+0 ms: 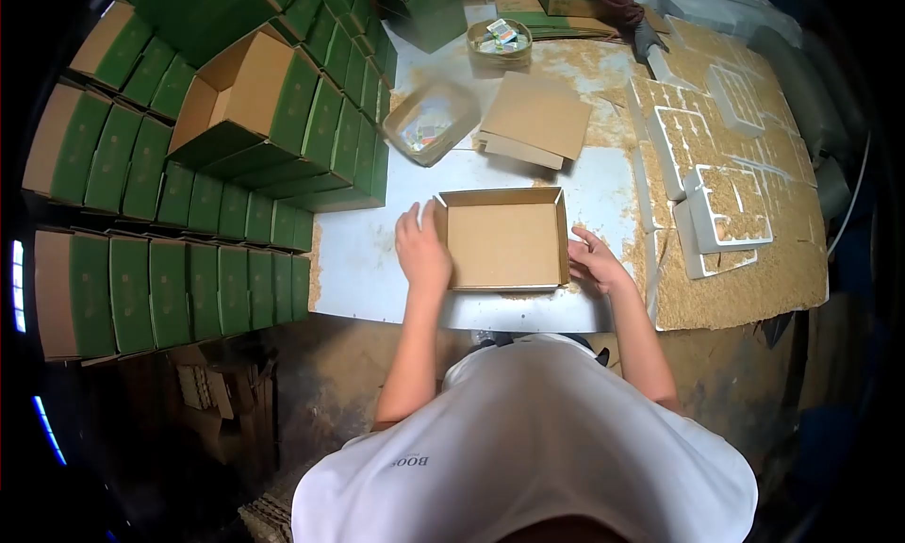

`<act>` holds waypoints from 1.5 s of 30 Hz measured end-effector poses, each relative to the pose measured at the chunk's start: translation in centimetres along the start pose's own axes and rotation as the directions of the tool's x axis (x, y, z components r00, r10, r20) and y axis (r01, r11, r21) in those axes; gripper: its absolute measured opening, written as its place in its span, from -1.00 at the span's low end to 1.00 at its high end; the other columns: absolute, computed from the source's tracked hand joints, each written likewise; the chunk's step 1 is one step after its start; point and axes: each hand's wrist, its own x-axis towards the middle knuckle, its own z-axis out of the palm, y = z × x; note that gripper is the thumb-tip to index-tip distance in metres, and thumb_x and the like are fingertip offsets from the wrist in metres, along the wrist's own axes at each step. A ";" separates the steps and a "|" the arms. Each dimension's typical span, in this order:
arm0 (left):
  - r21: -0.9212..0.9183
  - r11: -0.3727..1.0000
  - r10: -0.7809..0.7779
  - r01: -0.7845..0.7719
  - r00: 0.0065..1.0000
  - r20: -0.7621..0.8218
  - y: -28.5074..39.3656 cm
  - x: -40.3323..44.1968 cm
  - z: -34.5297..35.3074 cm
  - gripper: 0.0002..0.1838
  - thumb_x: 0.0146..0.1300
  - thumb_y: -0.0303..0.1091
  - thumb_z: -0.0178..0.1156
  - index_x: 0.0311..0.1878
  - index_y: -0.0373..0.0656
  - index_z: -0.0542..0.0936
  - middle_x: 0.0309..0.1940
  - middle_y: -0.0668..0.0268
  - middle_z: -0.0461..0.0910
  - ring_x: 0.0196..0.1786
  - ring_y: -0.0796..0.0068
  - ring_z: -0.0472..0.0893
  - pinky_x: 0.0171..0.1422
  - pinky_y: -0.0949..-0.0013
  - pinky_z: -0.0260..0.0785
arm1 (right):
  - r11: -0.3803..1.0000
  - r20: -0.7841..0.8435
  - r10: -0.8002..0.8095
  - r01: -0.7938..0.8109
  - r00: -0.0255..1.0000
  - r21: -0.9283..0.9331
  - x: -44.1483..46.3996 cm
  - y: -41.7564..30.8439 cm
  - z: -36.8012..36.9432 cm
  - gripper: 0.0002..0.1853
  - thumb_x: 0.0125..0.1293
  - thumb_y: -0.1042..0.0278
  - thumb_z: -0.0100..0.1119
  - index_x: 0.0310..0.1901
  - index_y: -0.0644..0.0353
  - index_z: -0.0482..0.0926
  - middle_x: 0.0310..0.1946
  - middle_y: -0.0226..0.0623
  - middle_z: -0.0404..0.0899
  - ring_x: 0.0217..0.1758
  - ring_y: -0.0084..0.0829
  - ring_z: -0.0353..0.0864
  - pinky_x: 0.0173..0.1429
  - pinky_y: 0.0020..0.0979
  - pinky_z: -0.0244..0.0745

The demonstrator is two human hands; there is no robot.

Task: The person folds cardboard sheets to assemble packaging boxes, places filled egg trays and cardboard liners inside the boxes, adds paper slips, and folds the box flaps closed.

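An open cardboard box (502,246) with low walls sits on the pale tabletop in front of me, its brown inside facing up and nothing in it. At its left wall is my left hand (423,248), fingers stretched away from me and the hand's inner edge against the cardboard. My right hand (595,261) is beside the right wall, fingers apart and slightly bent, with the fingertips close to the box side. Neither hand is wrapped around the box. Beyond the box lies another brown cardboard piece (537,114), tilted on a folded lower part.
Green boxes (226,288) are stacked along the left. A blurred clear tub (432,123) and a round basket (500,57) hold small packets. On the right, white moulded trays (728,208) lie over sawdust-like material. A co-worker's gloved hand (648,40) reaches in at the back.
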 end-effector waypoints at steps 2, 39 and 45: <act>-0.294 0.910 -0.220 0.293 0.941 0.256 -6.3 -0.4 3.6 -0.44 0.39 -0.43 0.13 0.46 -0.18 0.36 0.31 -0.01 0.47 0.37 -0.02 0.42 0.46 0.07 0.26 | 0.986 -0.057 0.033 -0.042 0.998 -0.162 0.0 -1.8 2.7 -0.02 0.26 0.25 0.41 0.59 0.13 -0.01 0.54 0.02 0.14 0.37 -0.12 0.43 0.34 -0.13 0.48; -0.881 0.022 0.230 0.473 0.855 0.465 -9.5 2.0 -1.7 -0.01 -0.14 -0.54 0.51 0.43 -0.14 0.23 0.26 0.17 0.41 0.37 0.31 0.38 0.49 0.23 0.17 | 0.891 -0.056 -0.415 0.418 0.908 0.175 3.4 8.3 5.9 -0.32 0.36 0.03 0.29 0.41 0.13 0.31 0.27 -0.28 0.50 0.30 -0.18 0.52 0.37 -0.10 0.45; -0.752 0.544 0.100 0.372 0.861 0.498 -9.3 14.6 -23.6 0.20 -0.03 -0.01 0.56 0.49 -0.52 0.11 0.28 -0.18 0.46 0.26 0.10 0.54 0.37 0.21 0.37 | 0.888 0.300 -0.441 0.363 0.846 0.282 1.8 -9.1 20.7 -0.24 0.42 -0.21 0.15 0.44 0.19 0.30 0.34 -0.13 0.48 0.33 -0.17 0.52 0.31 -0.11 0.54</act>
